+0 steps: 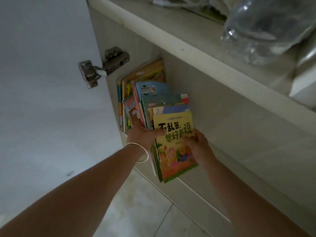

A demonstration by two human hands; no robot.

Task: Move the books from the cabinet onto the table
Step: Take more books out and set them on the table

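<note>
Inside the open cabinet (222, 103), a bunch of thin children's books (153, 100) stands leaning on the lower shelf. At the front of the bunch is a yellow picture book (176, 147) with black and green characters on its cover. My left hand (143, 134), a bangle on its wrist, grips the left side of this front group, thumb on the cover. My right hand (198, 147) holds the right edge of the yellow book, fingers curled over the cover. More books (142, 74) stand behind, against the cabinet's left wall.
The white cabinet door (47, 82) stands open on the left, its metal hinge (102, 67) near the books. A shelf board (171, 36) above carries a clear plastic bag (266, 28) and a white box (304, 86). Pale floor tiles (136, 207) lie below.
</note>
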